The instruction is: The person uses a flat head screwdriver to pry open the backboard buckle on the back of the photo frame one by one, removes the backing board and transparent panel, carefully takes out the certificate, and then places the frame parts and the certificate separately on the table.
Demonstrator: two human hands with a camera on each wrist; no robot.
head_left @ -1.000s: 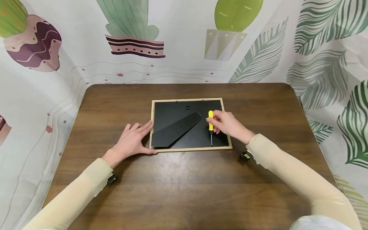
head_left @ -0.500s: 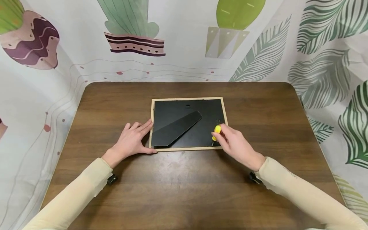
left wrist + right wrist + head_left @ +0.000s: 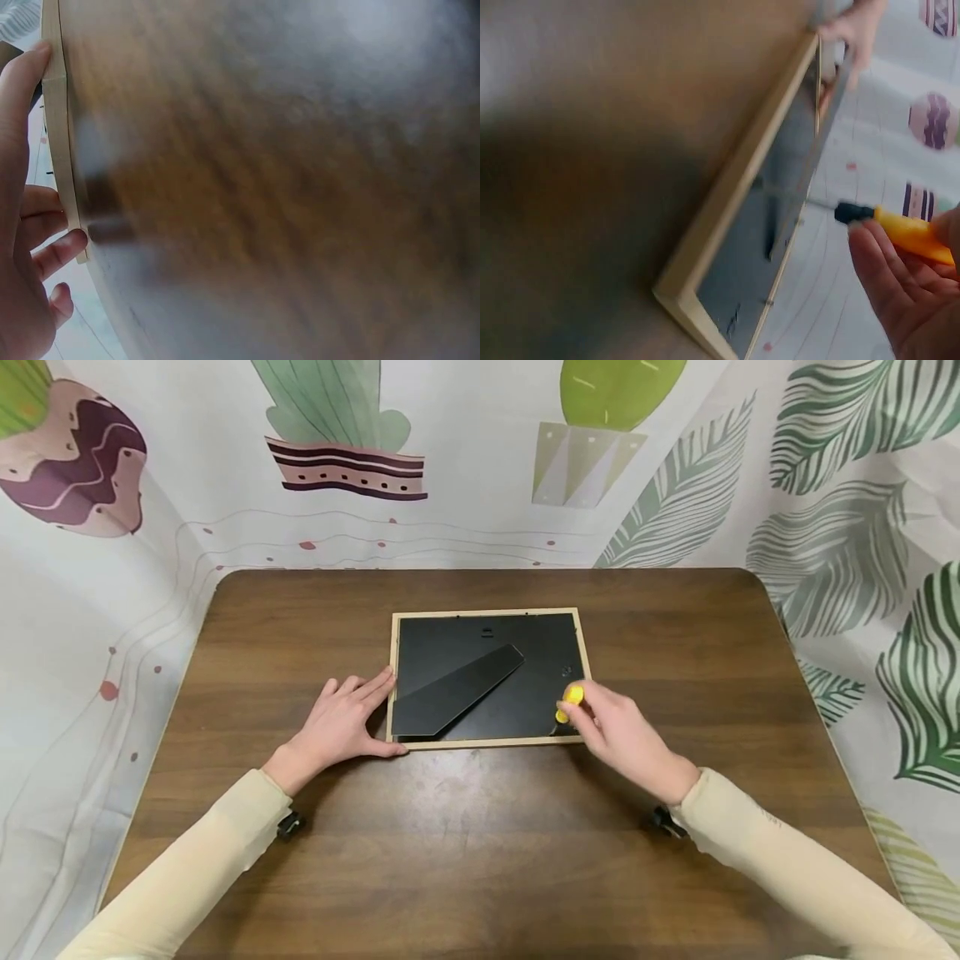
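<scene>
A picture frame (image 3: 491, 743) with a light wood rim lies face down on the table, its black backing (image 3: 540, 693) facing up. A black easel stand (image 3: 461, 691) slants across that backing. My left hand (image 3: 337, 720) rests on the frame's near left corner, thumb on the near edge and fingers along the left side. In my right hand (image 3: 622, 731) is a yellow-handled screwdriver (image 3: 911, 234), gripped by the handle. The screwdriver's tip meets the inner near edge of the frame toward the right, where a small dark tab (image 3: 757, 182) shows in the right wrist view.
The brown wooden table (image 3: 450, 877) surrounds the frame. Behind it hangs a white cloth (image 3: 480, 460) printed with cacti and leaves. Small dark tabs dot the frame's far edge, and a small hanger (image 3: 487, 632) sits on the backing.
My right hand has moved nearer and to the right, tilting the screwdriver from flat along the backing to handle raised. The left hand stays on the frame's corner.
</scene>
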